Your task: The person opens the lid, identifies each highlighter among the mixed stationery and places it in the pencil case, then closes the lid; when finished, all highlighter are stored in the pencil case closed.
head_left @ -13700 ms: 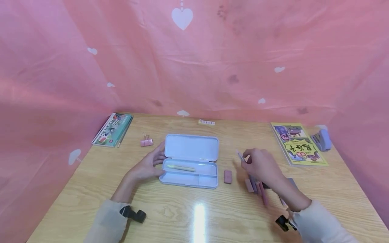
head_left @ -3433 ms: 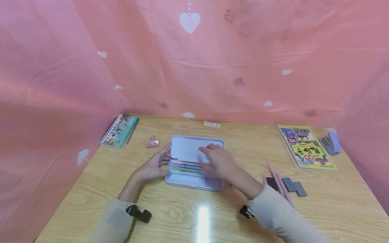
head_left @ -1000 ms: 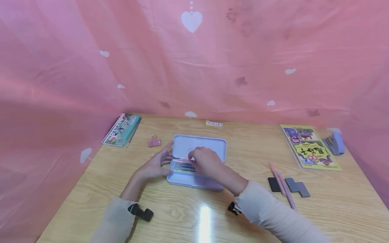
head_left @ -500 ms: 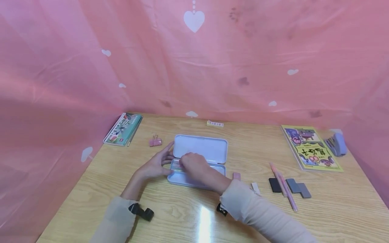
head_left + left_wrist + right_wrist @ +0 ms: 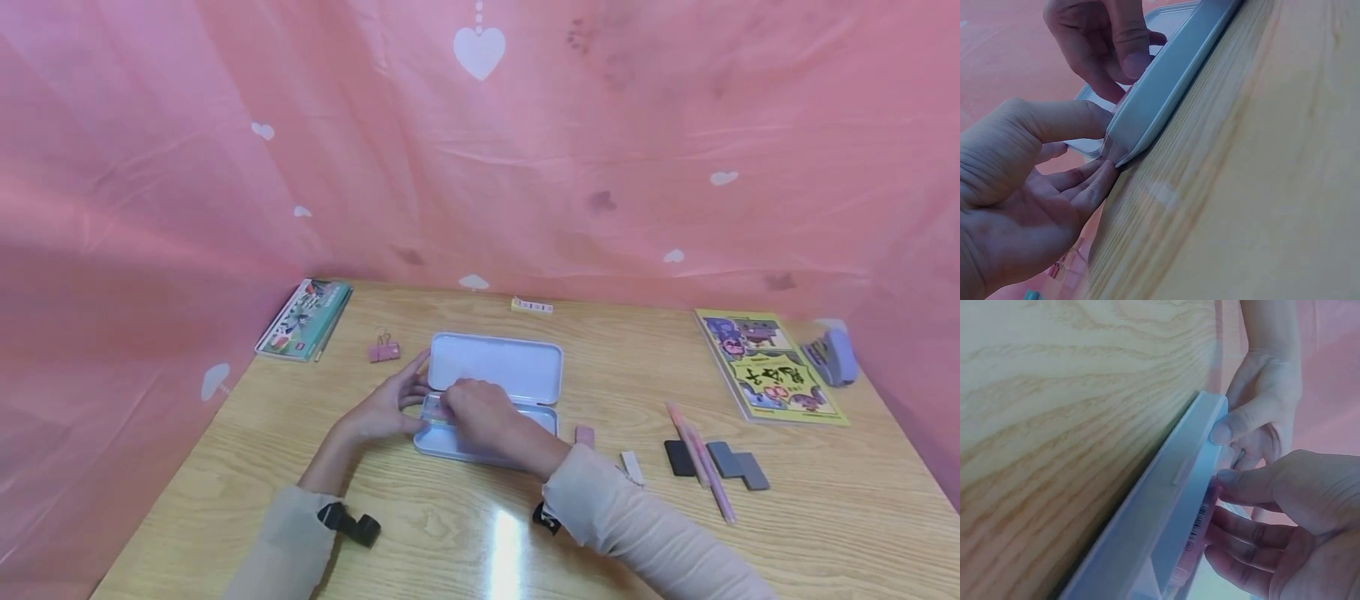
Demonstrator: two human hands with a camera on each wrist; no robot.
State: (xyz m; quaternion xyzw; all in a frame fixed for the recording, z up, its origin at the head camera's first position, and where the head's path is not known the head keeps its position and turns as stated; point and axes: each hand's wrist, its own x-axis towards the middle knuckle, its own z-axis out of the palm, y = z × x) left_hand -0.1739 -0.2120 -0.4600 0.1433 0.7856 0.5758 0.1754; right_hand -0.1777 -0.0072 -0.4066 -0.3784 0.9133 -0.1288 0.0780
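A pale blue pencil case (image 5: 497,367) lies on the wooden table with its lid folded back. My left hand (image 5: 378,410) grips its left end, thumb on the front edge and fingers behind, as the left wrist view shows. My right hand (image 5: 483,417) reaches down into the rear compartment. There its thumb and fingers pinch a pink pen (image 5: 1194,537) with a barcode, lying lengthwise along the case. The other pens in that compartment are mostly hidden under my right hand. The front part of the tray shows bare pale blue.
Right of the case lie a pink eraser (image 5: 584,435), a black block (image 5: 679,458), grey blocks (image 5: 738,464) and two pink-purple pens (image 5: 716,483). Farther out are a yellow book (image 5: 772,367) and purple stapler (image 5: 838,357). A pink binder clip (image 5: 385,352) and green book (image 5: 303,321) lie left.
Pens from the right-hand pile have gone into the case, leaving two there. Within the last second my right hand moved left and down into the compartment. My left hand stayed on the case.
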